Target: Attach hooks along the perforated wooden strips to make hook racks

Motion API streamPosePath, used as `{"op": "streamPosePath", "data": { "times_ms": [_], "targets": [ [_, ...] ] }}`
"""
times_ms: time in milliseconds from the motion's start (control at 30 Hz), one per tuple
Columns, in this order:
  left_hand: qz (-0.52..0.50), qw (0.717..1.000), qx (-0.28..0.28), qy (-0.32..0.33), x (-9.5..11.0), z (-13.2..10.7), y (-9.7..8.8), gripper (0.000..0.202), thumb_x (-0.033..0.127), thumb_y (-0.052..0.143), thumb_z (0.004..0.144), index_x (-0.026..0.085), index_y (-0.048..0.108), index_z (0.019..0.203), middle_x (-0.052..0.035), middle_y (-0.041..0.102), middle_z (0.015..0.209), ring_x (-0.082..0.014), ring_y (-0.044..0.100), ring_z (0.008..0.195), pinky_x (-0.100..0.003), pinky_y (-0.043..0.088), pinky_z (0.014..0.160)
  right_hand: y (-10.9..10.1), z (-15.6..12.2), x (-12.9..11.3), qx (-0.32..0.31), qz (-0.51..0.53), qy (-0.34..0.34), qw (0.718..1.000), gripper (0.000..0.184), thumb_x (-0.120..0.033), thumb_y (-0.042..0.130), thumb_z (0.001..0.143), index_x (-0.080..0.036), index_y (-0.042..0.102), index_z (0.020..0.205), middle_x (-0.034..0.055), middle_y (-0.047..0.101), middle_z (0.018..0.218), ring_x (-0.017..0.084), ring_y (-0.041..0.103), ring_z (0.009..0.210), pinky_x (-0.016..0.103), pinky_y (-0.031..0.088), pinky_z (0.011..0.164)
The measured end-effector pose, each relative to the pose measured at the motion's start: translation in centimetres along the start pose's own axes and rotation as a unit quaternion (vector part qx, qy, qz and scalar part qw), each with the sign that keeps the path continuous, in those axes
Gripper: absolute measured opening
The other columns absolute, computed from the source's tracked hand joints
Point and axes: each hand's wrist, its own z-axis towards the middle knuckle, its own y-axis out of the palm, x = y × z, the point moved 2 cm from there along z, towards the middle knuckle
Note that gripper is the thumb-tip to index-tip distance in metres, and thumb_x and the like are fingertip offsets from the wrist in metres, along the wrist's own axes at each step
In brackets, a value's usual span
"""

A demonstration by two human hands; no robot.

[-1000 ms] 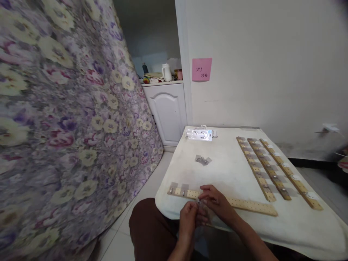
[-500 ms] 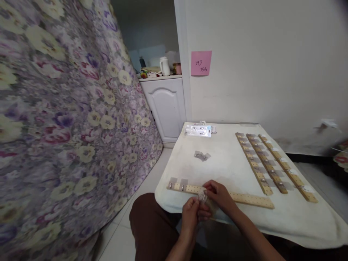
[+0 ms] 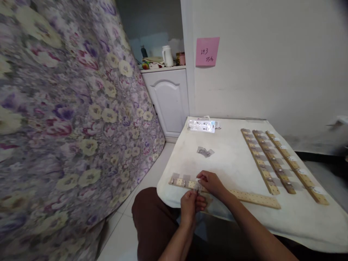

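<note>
Both hands meet just over the near edge of the table, at a small clear plastic packet (image 3: 197,186); its contents are too small to make out. My left hand (image 3: 191,203) pinches the packet from below. My right hand (image 3: 211,183) has thumb and finger closed on its upper edge. Beneath and behind the hands lies a pale wooden strip (image 3: 255,198) with rows of small holes. Two small shiny metal pieces (image 3: 185,183) on clear cards sit at the strip's left end. Further back lies a little heap of similar clear packets (image 3: 205,152).
Three wooden strips (image 3: 274,168) carrying several small carded pieces lie along the table's right side. Clear retail packaging (image 3: 201,126) rests at the back left of the white-covered table (image 3: 228,145). A flowered curtain (image 3: 67,127) hangs at the left.
The camera view has shifted slightly. My right hand has risen a little at the packet's upper edge, while my left hand keeps its pinch below.
</note>
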Motion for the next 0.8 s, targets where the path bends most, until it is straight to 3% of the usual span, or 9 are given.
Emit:
{"op": "streamPosePath", "data": {
  "times_ms": [433, 800],
  "targets": [
    [0.017, 1.0, 0.014, -0.007, -0.2, 0.7, -0.3, 0.031, 0.047, 0.056, 0.068, 0.017, 0.05, 0.074, 0.0019, 0.06, 0.049, -0.0098, 0.052, 0.034, -0.018, 0.033, 0.035, 1.3, 1.2, 1.0, -0.002, -0.008, -0.009, 1.0, 0.018, -0.016, 0.053, 0.07, -0.019, 0.065, 0.084, 0.0014, 0.064, 0.072, 0.014, 0.056, 0.067, 0.024, 0.04, 0.064],
    [0.037, 0.999, 0.02, -0.004, -0.2, 0.8, -0.2, 0.034, 0.049, 0.056, 0.069, 0.016, 0.051, 0.076, 0.0017, 0.06, 0.049, -0.0087, 0.049, 0.031, -0.017, 0.03, 0.033, 1.3, 1.0, 1.4, 0.007, 0.004, 0.002, 1.0, 0.02, -0.018, 0.052, 0.072, -0.02, 0.065, 0.087, 0.0014, 0.064, 0.073, 0.015, 0.056, 0.068, 0.025, 0.041, 0.065]
  ]
}}
